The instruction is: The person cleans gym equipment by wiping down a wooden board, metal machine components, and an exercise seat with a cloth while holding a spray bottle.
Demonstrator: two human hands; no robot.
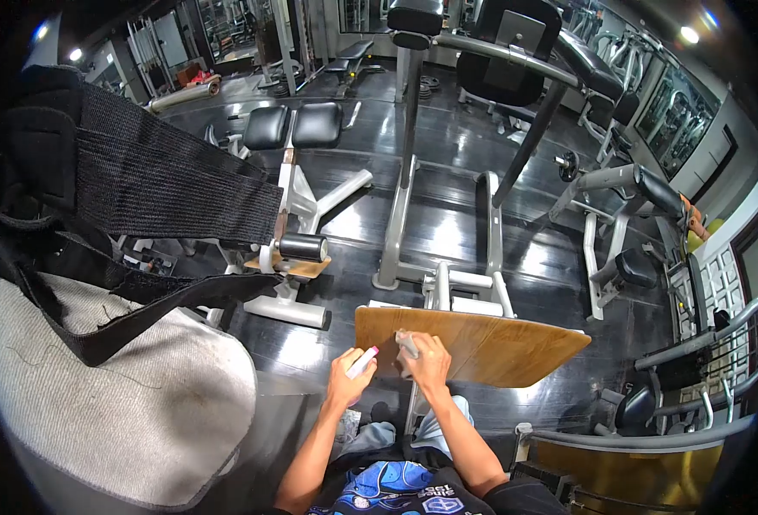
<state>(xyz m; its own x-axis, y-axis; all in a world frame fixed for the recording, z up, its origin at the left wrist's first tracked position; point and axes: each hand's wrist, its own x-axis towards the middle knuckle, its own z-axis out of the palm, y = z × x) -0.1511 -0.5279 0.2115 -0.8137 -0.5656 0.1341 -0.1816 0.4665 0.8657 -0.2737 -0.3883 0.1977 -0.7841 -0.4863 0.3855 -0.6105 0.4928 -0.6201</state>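
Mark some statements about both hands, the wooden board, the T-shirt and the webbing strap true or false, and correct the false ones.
1. The left hand holds a pink-tipped white object. True; possibly a spray bottle.
2. The right hand is empty. False: it holds a pale cloth.
3. The right hand overlaps the wooden board in view. True.
4. The T-shirt is plain white. False: black with blue print.
5. The webbing strap is black. True.
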